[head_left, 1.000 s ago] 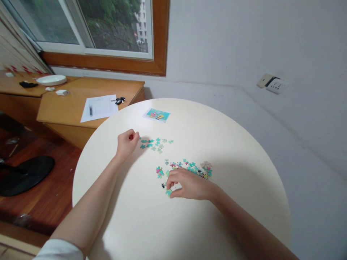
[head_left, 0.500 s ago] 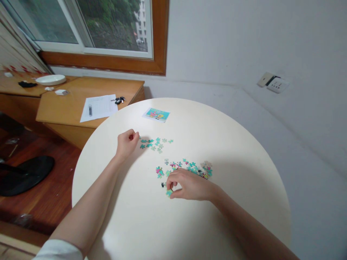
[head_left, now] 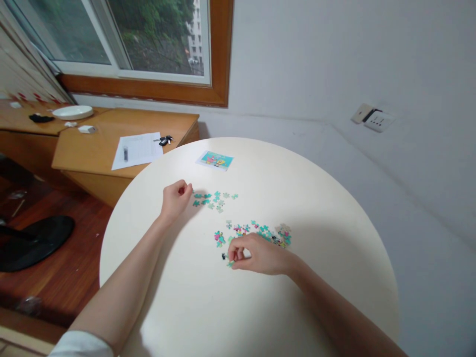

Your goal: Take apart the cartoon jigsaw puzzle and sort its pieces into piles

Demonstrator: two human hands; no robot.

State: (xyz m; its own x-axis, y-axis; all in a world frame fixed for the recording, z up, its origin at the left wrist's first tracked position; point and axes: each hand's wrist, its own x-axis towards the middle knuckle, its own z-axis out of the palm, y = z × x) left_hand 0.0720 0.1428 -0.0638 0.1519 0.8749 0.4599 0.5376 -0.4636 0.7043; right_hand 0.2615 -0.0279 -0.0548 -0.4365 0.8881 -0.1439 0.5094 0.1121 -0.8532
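Note:
My right hand (head_left: 256, 254) is closed in a pinch on a teal puzzle piece (head_left: 230, 265), low over the white round table. Just left of its fingers lies a piece with a black mark (head_left: 223, 256). Mixed puzzle pieces (head_left: 264, 230) in teal, pink and yellow lie beyond this hand, which partly covers them. My left hand (head_left: 176, 198) is held closed, thumb against fingers, with a sliver of a teal puzzle piece (head_left: 193, 191) showing at the tips. Right beside it spreads a loose group of teal and pale pieces (head_left: 210, 199).
A colourful picture card (head_left: 214, 160) lies near the table's far edge (head_left: 245, 141). Behind on the left, a wooden desk (head_left: 85, 153) carries a paper sheet (head_left: 139, 148), keys (head_left: 165, 140) and a white dish (head_left: 73, 112). A wall (head_left: 297, 64) borders the table's far right.
The right fingers have turned the pinched piece slightly, so less of its face shows. My left hand stays in nearly the same place; the whole view has shifted a little.

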